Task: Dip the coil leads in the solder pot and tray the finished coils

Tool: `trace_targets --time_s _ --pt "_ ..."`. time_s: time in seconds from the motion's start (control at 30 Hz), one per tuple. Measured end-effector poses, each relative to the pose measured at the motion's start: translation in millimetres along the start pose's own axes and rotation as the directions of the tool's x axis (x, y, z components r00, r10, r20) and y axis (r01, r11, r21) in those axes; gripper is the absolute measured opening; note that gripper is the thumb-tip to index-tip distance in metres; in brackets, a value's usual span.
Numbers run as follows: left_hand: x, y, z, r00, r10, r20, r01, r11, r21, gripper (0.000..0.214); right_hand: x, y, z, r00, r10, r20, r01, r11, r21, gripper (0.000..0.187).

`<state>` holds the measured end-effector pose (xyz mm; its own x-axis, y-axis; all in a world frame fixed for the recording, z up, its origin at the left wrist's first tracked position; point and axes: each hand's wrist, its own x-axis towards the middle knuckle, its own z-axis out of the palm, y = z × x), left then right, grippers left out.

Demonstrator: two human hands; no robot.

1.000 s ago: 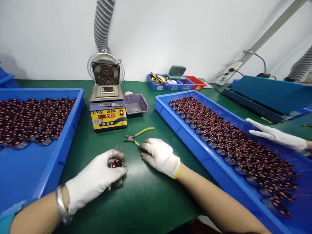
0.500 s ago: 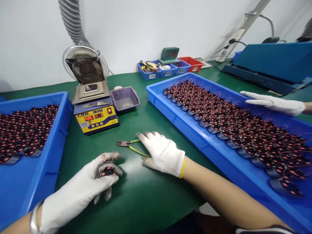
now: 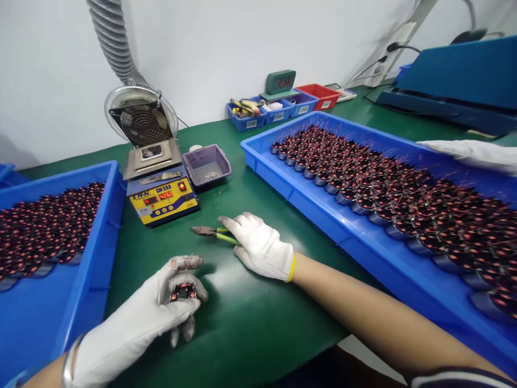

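My left hand (image 3: 161, 304), in a white glove with greyed fingertips, holds a small wound motor stator (image 3: 183, 291) with black edges and reddish copper coils. Thin wire ends stick up from it beside the index finger. My right hand (image 3: 260, 245), also gloved, is closed around the green handles of a pair of diagonal cutters (image 3: 218, 235) low over the green table. The cutters' jaws point left and look closed, well apart from the stator. The palm hides the handle ends.
A blue tray (image 3: 86, 264) of stators stands left, a longer blue tray (image 3: 291, 202) of wired stators right. Behind are a yellow-fronted solder pot (image 3: 163, 200), a purple bin (image 3: 205, 164), small parts boxes (image 3: 278, 114) and a clock (image 3: 280, 82). A co-worker's gloved hand (image 3: 476, 153) is at right.
My right hand has drawn the cutters' handles together, and their jaws have gone from open to closed. My left hand has turned the stator slightly. The view has shifted a little.
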<state>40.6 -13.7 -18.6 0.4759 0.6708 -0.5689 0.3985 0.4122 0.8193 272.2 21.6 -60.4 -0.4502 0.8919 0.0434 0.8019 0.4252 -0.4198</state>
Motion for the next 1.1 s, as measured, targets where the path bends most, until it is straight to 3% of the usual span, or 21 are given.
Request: trace_targets --time_s 0.13,0.2,0.3,0.4,0.57,0.97,1.1 --pt "0.7 2.2 0.2 1.0 -0.024 0.003 0.024 1.0 -0.013 0.063 -16.0 -9.8 -19.0 0.982 -0.004 0.187 -0.074 0.909 0.409 0.063" --pt "1.5 2.3 -0.3 0.999 -0.029 0.014 0.029 0.999 -0.02 0.065 -21.9 -11.7 -29.5 0.932 -0.059 0.358 -0.152 0.831 0.534 0.056" --pt "2.3 0.9 -1.9 0.999 -0.024 0.037 0.025 0.999 -0.025 0.066 -23.3 -9.0 -40.9 0.823 -0.112 0.558 -0.267 0.79 0.552 0.035" --pt "2.8 -3.1 -3.6 0.998 -0.045 0.054 0.046 0.999 -0.009 0.066 -20.2 -6.1 -45.9 0.747 -0.106 0.656 -0.332 0.795 0.507 0.021" --pt "4.4 -14.4 -6.8 0.992 -0.078 0.095 0.077 0.997 0.011 0.068 -19.6 -7.3 -49.2 0.689 -0.084 0.72 -0.367 0.816 0.446 0.019" --pt "2.4 -8.9 -3.7 0.98 -0.092 0.177 0.087 0.995 0.038 0.05 -21.2 -7.5 -51.8 0.686 -0.142 0.714 -0.327 0.816 0.477 0.027" --pt "2.2 -10.6 -3.6 0.978 -0.071 0.196 0.067 0.997 0.024 0.048 -22.4 -8.1 -52.1 0.683 -0.123 0.72 -0.339 0.82 0.462 0.039"
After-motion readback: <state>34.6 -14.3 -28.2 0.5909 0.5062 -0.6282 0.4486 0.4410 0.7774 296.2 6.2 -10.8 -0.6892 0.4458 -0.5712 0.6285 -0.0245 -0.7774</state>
